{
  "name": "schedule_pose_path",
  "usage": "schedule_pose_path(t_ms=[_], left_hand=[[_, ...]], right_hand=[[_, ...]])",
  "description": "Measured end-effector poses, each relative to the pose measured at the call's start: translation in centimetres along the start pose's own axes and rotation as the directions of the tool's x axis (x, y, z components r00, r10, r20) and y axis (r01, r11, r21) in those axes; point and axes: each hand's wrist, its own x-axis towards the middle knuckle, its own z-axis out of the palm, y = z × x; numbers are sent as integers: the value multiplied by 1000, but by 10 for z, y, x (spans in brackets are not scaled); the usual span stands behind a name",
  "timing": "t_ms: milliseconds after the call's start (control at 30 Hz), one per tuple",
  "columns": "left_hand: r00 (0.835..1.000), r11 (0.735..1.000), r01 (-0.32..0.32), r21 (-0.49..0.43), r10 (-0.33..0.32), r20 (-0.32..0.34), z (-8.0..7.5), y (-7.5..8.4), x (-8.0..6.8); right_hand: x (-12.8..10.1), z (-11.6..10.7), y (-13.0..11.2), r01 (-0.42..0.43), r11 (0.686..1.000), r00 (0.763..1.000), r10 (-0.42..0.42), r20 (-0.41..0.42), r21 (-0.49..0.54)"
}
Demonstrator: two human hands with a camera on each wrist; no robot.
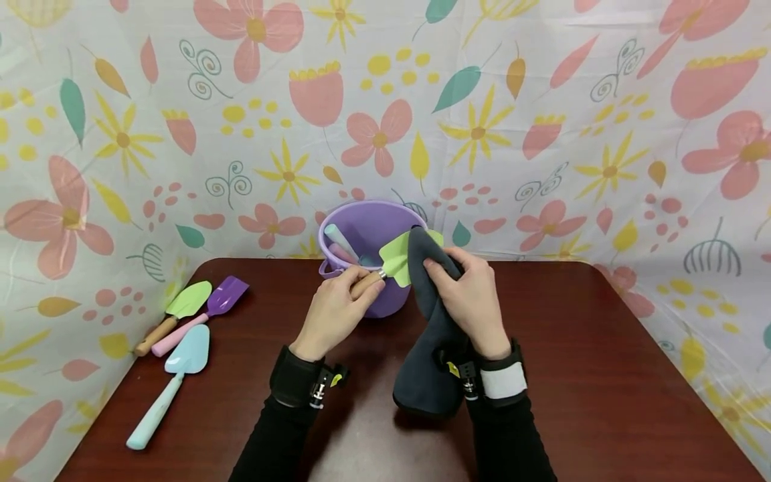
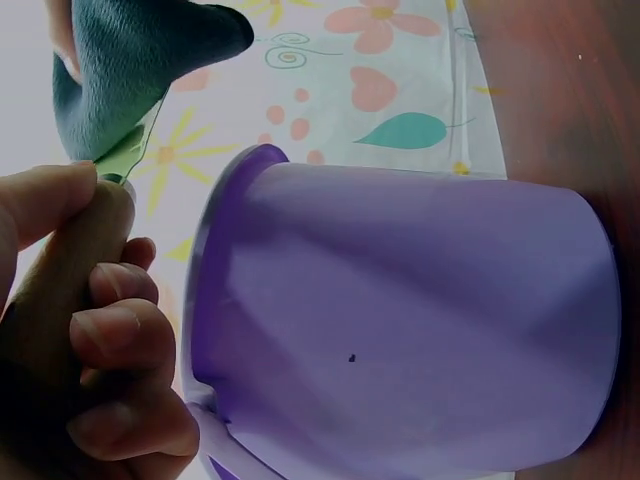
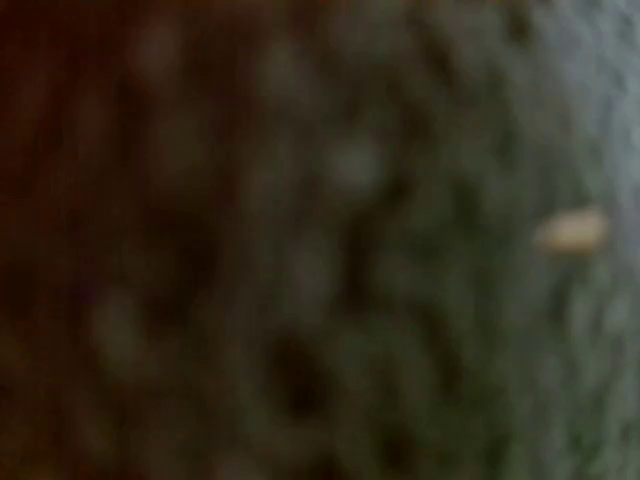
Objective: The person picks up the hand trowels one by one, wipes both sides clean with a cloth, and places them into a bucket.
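Observation:
My left hand grips the wooden handle of a small green-bladed garden tool, its fingers curled round the wood in the left wrist view. A dark grey cloth is draped over the far part of the blade, hiding its tip. My right hand pinches the cloth around that blade, and the cloth's lower end hangs down toward the table. Just behind the tool stands a purple bucket, with light blue and pink handles inside. Blurred dark fabric fills most of the right wrist view.
On the table's left side lie a green trowel with a wooden handle, a purple shovel with a pink handle and a light blue trowel. A flower-patterned curtain hangs behind the table.

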Motion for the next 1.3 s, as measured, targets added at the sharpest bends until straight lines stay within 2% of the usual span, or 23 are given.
schedule_pose_path(t_ms=[100, 300, 433, 800, 1033, 1300], left_hand=[[1000, 1000, 1, 2, -1, 4, 3, 0, -1], [1000, 1000, -8, 1, 8, 24, 6, 1, -2], [1000, 1000, -6, 5, 6, 21, 6, 1, -3], [1000, 999, -2, 47, 1, 28, 6, 2, -2], [999, 999, -2, 33, 1, 34, 4, 3, -5], [1000, 1000, 4, 31, -5, 29, 3, 3, -3]], right_hand=[[-2, 9, -2, 8, 1000, 1000, -7, 18, -28], [-5, 25, -6, 18, 1000, 996, -16, 85, -16], [-6, 29, -7, 18, 999, 995, -15, 95, -30], [0, 14, 1, 22, 994, 999, -25, -32, -109], [1, 3, 9, -11, 994, 998, 4, -67, -105], [3, -8, 18, -10, 995, 993, -2, -121, -98]])
